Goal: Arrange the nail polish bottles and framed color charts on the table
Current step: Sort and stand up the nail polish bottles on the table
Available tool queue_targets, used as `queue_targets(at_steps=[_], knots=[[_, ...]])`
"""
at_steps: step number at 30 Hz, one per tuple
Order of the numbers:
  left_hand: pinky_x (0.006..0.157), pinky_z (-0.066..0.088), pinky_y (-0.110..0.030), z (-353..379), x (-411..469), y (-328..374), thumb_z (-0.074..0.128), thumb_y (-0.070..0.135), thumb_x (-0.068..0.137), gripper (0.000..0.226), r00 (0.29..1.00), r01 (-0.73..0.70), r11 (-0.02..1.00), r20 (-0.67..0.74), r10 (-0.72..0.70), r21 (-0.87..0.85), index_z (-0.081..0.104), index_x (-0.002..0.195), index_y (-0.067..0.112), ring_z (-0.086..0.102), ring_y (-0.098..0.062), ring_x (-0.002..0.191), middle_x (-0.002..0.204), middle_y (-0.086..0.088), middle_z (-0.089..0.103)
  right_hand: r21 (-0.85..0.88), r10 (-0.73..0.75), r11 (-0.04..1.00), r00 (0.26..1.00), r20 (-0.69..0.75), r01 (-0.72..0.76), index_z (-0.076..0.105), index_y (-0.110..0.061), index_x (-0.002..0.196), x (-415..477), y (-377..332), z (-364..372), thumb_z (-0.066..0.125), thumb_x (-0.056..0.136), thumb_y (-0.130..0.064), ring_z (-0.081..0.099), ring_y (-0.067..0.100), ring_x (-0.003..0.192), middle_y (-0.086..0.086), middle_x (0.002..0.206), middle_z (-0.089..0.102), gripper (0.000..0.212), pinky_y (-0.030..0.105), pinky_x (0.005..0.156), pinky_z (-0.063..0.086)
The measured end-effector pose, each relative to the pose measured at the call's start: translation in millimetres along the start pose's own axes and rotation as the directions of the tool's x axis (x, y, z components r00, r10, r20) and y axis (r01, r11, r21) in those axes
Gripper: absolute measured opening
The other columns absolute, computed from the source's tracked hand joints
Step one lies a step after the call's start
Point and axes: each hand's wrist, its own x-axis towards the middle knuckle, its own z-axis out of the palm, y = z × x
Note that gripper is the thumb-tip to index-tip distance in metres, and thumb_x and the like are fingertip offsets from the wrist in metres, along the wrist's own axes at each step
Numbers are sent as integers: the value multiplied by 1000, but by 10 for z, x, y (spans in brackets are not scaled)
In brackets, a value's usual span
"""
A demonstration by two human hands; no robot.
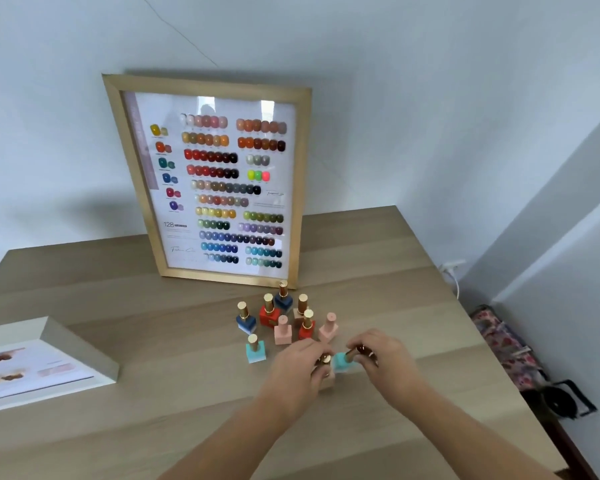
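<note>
The left hand [300, 367] is closed over the gold cap of a beige nail polish bottle [327, 379], and the right hand [381, 358] pinches the cap of a tilted turquoise bottle [342, 362] touching it; both grips look firm, though the fingers hide most of each bottle.

The wooden table [118, 296] carries everything. At twelve o'clock from the hands the large framed color chart [222, 181] leans upright against the wall. At nine o'clock, well apart, a white-framed color chart [49, 365] lies flat at the table's edge. Between the leaning chart and the hands, at about eleven to twelve o'clock, stands the bottle cluster [284, 318]: navy, red and pink bottles packed close, with a second turquoise bottle [256, 349] alone at ten o'clock.

The risk, as I judge it, is crowding. The two held bottles touch and sit just beside the cluster, so a careless sweep could topple the pink bottle [328, 329] nearest the right hand and knock its neighbours over.
</note>
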Motion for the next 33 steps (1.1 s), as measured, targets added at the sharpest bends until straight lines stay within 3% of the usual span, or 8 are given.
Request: queue_targets(at_steps=[5, 13, 20, 23, 25, 27, 30, 33], knots=[[96, 35, -20, 293, 380, 431, 53, 17, 91, 26, 998, -38, 999, 44, 38, 1, 58, 116, 22, 50, -10, 112, 120, 6, 61, 29, 98, 995, 987, -126, -95, 69, -9, 93, -78, 465, -492, 63, 80, 4, 61, 11, 81, -3, 89, 62, 20, 7, 73, 44], [94, 41, -32, 722, 1088, 985, 47, 10, 92, 29, 991, 123, 992, 51, -125, 37, 56, 119, 17, 53, -21, 113, 123, -3, 60, -29, 115, 992, 986, -123, -120, 67, -8, 97, 286, 1135, -1100, 58, 82, 4, 58, 19, 87, 7, 99, 64, 21, 31, 89, 48], [96, 40, -32, 910, 1201, 1068, 49, 12, 91, 30, 987, 154, 983, 21, -157, 98, 55, 119, 19, 53, -20, 113, 123, 0, 61, -22, 81, 996, 996, -35, -82, 66, -13, 99, 323, 1384, -1119, 58, 84, 1, 52, 12, 80, 4, 99, 62, 22, 19, 81, 42], [95, 42, -32, 909, 1199, 1077, 51, 14, 90, 32, 986, 167, 984, 14, -168, 68, 55, 121, 20, 56, -20, 110, 122, 0, 62, 4, 64, 998, 998, -26, -64, 64, -16, 102, 306, 1393, -1121, 59, 84, -3, 53, 11, 82, -1, 100, 60, 23, 26, 86, 47], [95, 43, -33, 874, 1173, 1063, 53, 16, 90, 35, 985, 170, 984, 19, -171, 58, 52, 124, 23, 56, -20, 110, 124, 1, 60, -88, 35, 995, 999, -42, -39, 58, -24, 113, 262, 1380, -1125, 62, 83, -18, 53, 11, 93, -7, 106, 56, 31, 28, 88, 49], [95, 44, -33, 800, 1107, 1031, 54, 21, 90, 39, 985, 171, 983, 20, -173, 73, 47, 127, 27, 55, -17, 111, 127, 5, 56, -189, -43, 982, 987, -153, 13, 54, -25, 118, 209, 1338, -1140, 67, 77, -27, 51, 15, 101, -6, 109, 56, 43, 26, 89, 45], [96, 44, -30, 590, 881, 890, 54, 29, 89, 36, 984, 167, 981, -78, -160, 97, 46, 124, 35, 54, -6, 102, 123, 13, 55, -177, -143, 979, 955, -260, 98, 58, -21, 112, 178, 1102, -1133, 70, 71, -22, 54, 17, 94, -3, 105, 60, 43, 23, 84, 40], [79, 42, -18, 280, 578, 639, 58, 25, 86, 25, 965, 163, 978, -228, -130, 132, 57, 110, 32, 49, 0, 88, 107, 14, 57, -126, -264, 962, 941, -210, 242, 60, -22, 106, 257, 705, -977, 66, 73, -18, 54, 12, 93, -6, 105, 61, 33, 19, 81, 37]])
